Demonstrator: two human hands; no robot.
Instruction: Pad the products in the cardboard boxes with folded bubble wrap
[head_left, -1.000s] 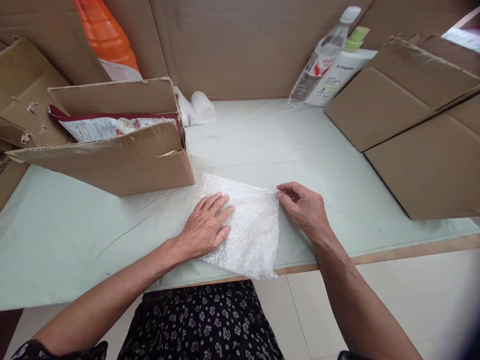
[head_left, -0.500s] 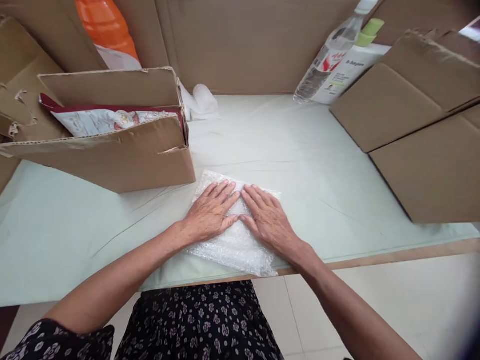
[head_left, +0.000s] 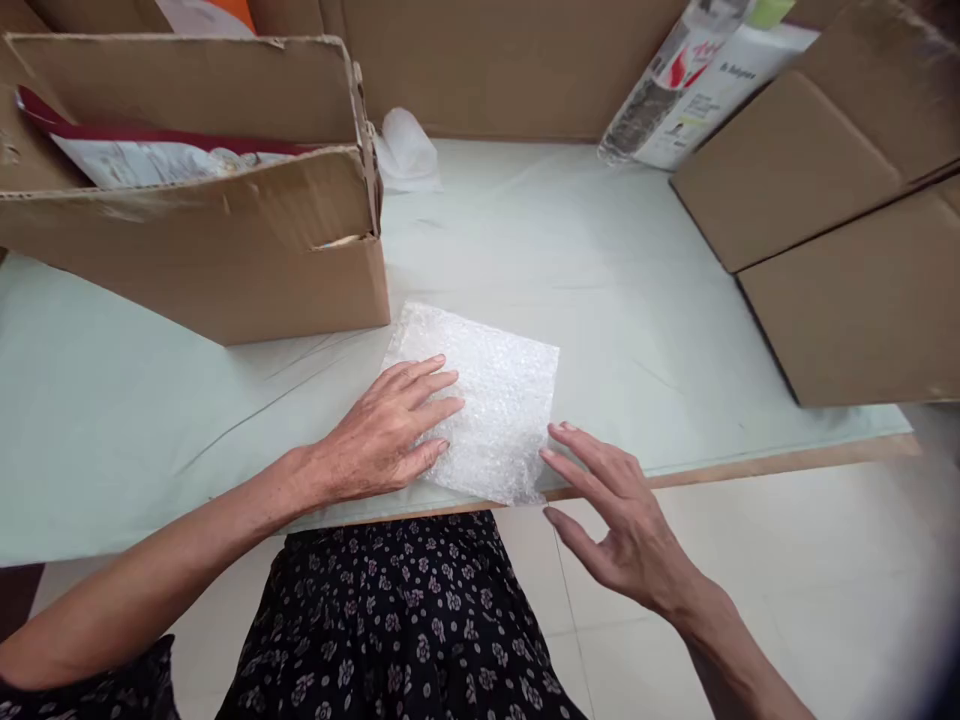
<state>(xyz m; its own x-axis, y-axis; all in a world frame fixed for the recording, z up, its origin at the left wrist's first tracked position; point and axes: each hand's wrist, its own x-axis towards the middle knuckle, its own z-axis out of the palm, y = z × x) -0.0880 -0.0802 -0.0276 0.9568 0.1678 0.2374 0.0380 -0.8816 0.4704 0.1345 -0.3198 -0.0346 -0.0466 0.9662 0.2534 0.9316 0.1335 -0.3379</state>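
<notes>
A flat, folded sheet of bubble wrap (head_left: 499,395) lies near the front edge of the cloth-covered table (head_left: 600,260). On its left side rests my left hand (head_left: 394,425), palm down with the fingers spread. My right hand (head_left: 619,505) is at the sheet's lower right corner, partly past the table edge. Its fingers are apart, with the fingertips close to the sheet's right border; whether they touch it I cannot tell. Neither hand grips anything.
An open cardboard box (head_left: 300,270) holding a red and white packet (head_left: 165,160) stands at the left. Behind it is a white roll (head_left: 409,145). At the back right are a clear bottle (head_left: 667,80) and a white tube (head_left: 724,85), beside cardboard boxes (head_left: 847,290).
My hands have parted from the middle of the bubble wrap. The left slid to its left side, and the right moved off toward the lower right. The view has tilted downward.
</notes>
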